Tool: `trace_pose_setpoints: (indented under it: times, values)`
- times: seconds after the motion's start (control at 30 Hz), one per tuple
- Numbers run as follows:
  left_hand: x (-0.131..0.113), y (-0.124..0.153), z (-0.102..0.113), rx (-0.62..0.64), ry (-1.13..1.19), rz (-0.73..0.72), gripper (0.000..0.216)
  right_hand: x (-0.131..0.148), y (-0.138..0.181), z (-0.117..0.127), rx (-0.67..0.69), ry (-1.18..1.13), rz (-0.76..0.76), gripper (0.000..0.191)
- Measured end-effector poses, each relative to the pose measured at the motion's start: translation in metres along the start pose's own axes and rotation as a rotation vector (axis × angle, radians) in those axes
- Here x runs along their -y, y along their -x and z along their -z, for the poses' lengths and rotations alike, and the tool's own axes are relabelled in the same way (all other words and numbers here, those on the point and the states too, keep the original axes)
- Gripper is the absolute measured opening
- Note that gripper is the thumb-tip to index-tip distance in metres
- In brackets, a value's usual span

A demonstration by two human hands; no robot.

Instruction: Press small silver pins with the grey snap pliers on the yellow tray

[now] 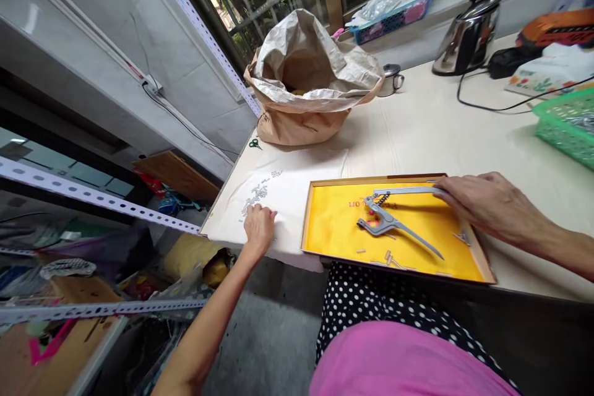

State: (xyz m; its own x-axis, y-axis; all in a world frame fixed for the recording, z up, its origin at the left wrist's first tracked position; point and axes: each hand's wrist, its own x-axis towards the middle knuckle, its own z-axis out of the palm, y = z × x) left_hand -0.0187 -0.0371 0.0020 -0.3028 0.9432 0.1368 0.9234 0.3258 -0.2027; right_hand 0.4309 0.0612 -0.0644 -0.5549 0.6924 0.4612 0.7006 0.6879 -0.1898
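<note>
My right hand grips the upper handle of grey metal hand pliers, which have a dark spring near the jaws. The pliers' handles are spread, and the tool is over a shallow tray with a yellow lining. Several small metal pins lie loose in the tray. At the near edge of a heap of small grey metal pieces, my left hand has its fingers curled down on a white cloth. Whatever is between those fingertips is hidden.
Behind the cloth stands an open paper sack, with small green scissors beside it. Farther back are a metal cup, a kettle and a blue basket. A green basket is at the right. Perforated metal posts border the table's left side.
</note>
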Motion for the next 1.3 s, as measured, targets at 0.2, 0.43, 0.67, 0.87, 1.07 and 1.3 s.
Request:
trace_pose_setpoints:
  times: [0.2, 0.43, 0.67, 0.87, 1.07, 1.3]
  values:
    - [0.027, -0.007, -0.021, 0.264, -0.079, 0.059, 0.034, 0.012, -0.002, -0.009, 0.050, -0.033, -0.011, 0.038]
    - [0.035, -0.015, -0.038, 0.248, -0.091, 0.030, 0.040, 0.021, -0.013, -0.001, 0.087, -0.027, -0.026, 0.038]
    - [0.036, -0.020, -0.028, 0.205, 0.054, -0.015, 0.022, 0.036, -0.024, -0.003, 0.088, -0.034, 0.019, 0.036]
    - [-0.024, 0.002, -0.004, 0.194, 0.733, -0.077, 0.017, 0.040, -0.032, -0.009, 0.117, -0.062, 0.044, 0.038]
    - [-0.095, 0.024, 0.005, 0.376, 1.182, -0.134, 0.024, 0.043, -0.040, -0.009, 0.129, -0.069, 0.050, 0.040]
    - [-0.111, 0.023, -0.003, 0.496, 1.241, -0.030, 0.021, 0.042, -0.043, -0.009, 0.135, -0.063, 0.046, 0.038]
